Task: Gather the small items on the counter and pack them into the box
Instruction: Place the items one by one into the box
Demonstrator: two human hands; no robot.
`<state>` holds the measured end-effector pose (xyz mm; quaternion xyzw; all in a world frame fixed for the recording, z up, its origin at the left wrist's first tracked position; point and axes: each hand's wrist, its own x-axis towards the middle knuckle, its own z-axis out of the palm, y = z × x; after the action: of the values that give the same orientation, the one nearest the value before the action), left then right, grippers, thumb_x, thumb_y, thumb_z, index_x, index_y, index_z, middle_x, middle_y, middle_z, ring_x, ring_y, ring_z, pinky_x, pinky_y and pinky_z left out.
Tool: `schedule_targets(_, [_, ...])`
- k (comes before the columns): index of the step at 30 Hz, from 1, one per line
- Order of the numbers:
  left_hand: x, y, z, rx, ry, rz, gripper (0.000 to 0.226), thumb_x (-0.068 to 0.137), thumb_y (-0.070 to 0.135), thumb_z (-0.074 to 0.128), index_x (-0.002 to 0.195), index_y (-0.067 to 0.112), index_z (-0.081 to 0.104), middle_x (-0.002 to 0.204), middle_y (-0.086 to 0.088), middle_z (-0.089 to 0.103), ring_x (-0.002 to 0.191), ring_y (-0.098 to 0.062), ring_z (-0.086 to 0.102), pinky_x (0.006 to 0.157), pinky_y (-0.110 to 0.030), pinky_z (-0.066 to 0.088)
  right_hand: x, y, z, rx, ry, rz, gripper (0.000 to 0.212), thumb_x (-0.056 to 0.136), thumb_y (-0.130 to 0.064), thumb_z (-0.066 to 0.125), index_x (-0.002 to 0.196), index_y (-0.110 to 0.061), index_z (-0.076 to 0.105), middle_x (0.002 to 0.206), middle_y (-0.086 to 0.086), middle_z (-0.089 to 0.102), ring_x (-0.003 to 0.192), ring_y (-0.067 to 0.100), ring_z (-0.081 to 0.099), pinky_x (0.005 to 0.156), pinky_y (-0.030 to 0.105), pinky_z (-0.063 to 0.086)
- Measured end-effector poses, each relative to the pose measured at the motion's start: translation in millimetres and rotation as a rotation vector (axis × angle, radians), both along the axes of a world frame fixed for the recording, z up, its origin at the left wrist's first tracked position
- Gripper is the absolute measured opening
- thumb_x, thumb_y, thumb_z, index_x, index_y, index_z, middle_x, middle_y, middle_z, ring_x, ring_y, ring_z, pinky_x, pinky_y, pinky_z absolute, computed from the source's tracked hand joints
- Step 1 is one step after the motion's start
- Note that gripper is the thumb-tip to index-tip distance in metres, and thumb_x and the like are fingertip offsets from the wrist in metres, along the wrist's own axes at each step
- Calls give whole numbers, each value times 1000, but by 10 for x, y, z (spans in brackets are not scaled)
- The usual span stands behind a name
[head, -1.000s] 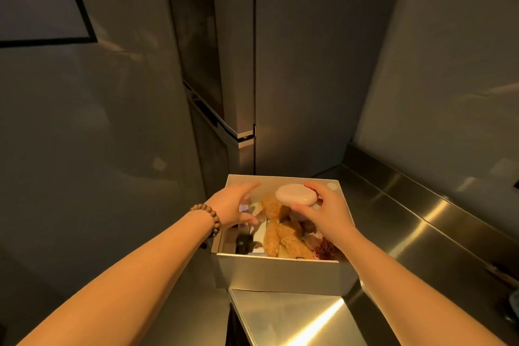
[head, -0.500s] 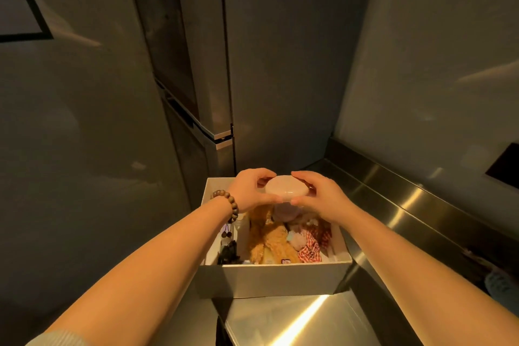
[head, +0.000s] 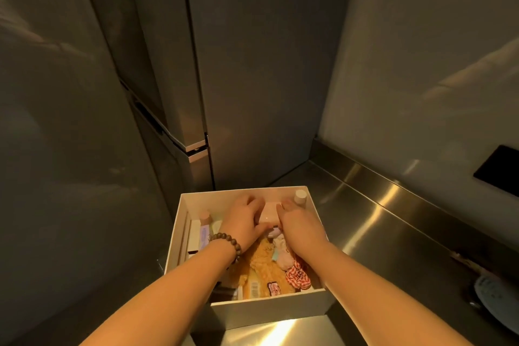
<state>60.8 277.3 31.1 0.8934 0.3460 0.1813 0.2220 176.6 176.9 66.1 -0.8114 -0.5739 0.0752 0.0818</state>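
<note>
Both hands are inside the open white cardboard box (head: 269, 309), which stands on the brushed stainless-steel counter (head: 373, 222) beside a tall grey refrigerator (head: 196, 64).

The left hand (head: 245, 220), with a brown wooden bead bracelet (head: 227, 244) at the wrist, and the right hand (head: 297, 223) flank a pale pink smooth oval case (head: 269, 213) at the far middle of the box. The fingers of each hand curl narrowly round its opposite sides, so the case is held between them. A two-sided hold suits a slippery rounded shell and, in my judgement, lets it be pressed level into the gap that remains.

The case sits low, at or just above the contents; whether it already rests on them cannot be told.

Contents noted:
- a golden-brown plush toy (head: 264, 264) along the middle, soft enough to give under pressure;
- a red-and-white checked fabric scrunchie (head: 298, 277) at the near right;
- a beige round-capped bottle (head: 300, 197) upright in the far right corner, against the wall where it cannot tip;
- a second capped bottle (head: 204, 217) at the far left.

The box is nearly full. Packing appears close to done.
</note>
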Motion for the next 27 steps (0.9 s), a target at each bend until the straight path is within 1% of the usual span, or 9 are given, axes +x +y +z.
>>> schedule_targets(3, [-33, -24, -29, 104, -15, -17, 51, 83, 45, 60, 129, 28, 46, 132, 6, 45, 115, -13, 45, 93, -20, 33, 1, -15, -119, -52, -46, 2, 58, 97, -10, 44, 149, -15, 20, 159, 9, 15, 144, 27, 22, 110, 38, 35])
schedule_targets(7, [-85, -56, -106, 103, 169, -131, 61, 89, 46, 49, 143, 30, 27, 154, 3, 23, 137, -18, 27, 109, -31, 20, -35, -92, -237, -148, 70, 26, 79, 98, -17, 45, 149, -28, -14, 159, -3, -17, 147, 21, -7, 119, 42, 19])
schedule_targets(10, [-71, -59, -163, 98, 315, -167, 70, 91, 46, 40, 149, 28, 5, 158, 4, 2, 144, -17, 3, 109, -29, -2, -34, -111, -238, -218, 95, 25, 81, 97, -15, 44, 148, -28, -17, 158, -4, -21, 147, 21, -10, 119, 41, 19])
schedule_targets(14, [-20, -59, -148, 101, 385, -177, 71, 91, 49, 35, 149, 27, 0, 158, 3, -2, 144, -17, -1, 109, -30, -5, -72, -81, -187, -243, 92, -14, 84, 95, -10, 47, 149, -25, -16, 158, -2, -21, 147, 22, -12, 119, 42, 18])
schedule_targets(17, [-40, -66, -69, 42, 366, -172, 72, 90, 51, 39, 149, 28, 4, 158, 4, 3, 144, -16, 5, 107, -28, -1, -116, -90, -103, -250, 94, -4, 91, 92, -8, 52, 148, -24, -17, 158, -2, -21, 147, 23, -6, 116, 41, 27])
schedule_targets(19, [-57, -110, 28, -8, 257, -131, 72, 88, 52, 45, 147, 31, 11, 155, 4, 19, 140, -17, 23, 109, -30, 16, -128, -131, -15, -183, 139, 6, 89, 93, -9, 52, 149, -28, -14, 159, -4, -16, 148, 22, -2, 116, 41, 28])
schedule_targets(22, [-43, -240, 223, -16, 100, -69, 67, 86, 52, 49, 144, 31, 21, 141, 3, 44, 120, -15, 50, 94, -26, 39, -80, -245, 161, 6, 197, 23, 73, 98, -17, 45, 151, -30, -4, 161, -6, -6, 147, 18, 0, 117, 39, 16])
schedule_targets(25, [63, -429, 419, 68, 20, -74, 57, 89, 50, 45, 140, 29, 29, 132, 2, 53, 110, -12, 55, 84, -21, 40, 45, -435, 312, 129, 173, -19, 62, 101, -23, 37, 152, -23, 1, 161, -3, -5, 147, 16, -3, 120, 37, 11])
schedule_targets(27, [215, -613, 531, 99, -7, -142, 58, 90, 48, 45, 142, 25, 29, 138, 0, 49, 116, -15, 52, 92, -25, 41, 178, -645, 357, 181, 123, -58, 60, 101, -19, 34, 151, -16, 1, 161, 2, -4, 147, 16, -8, 120, 34, 3])
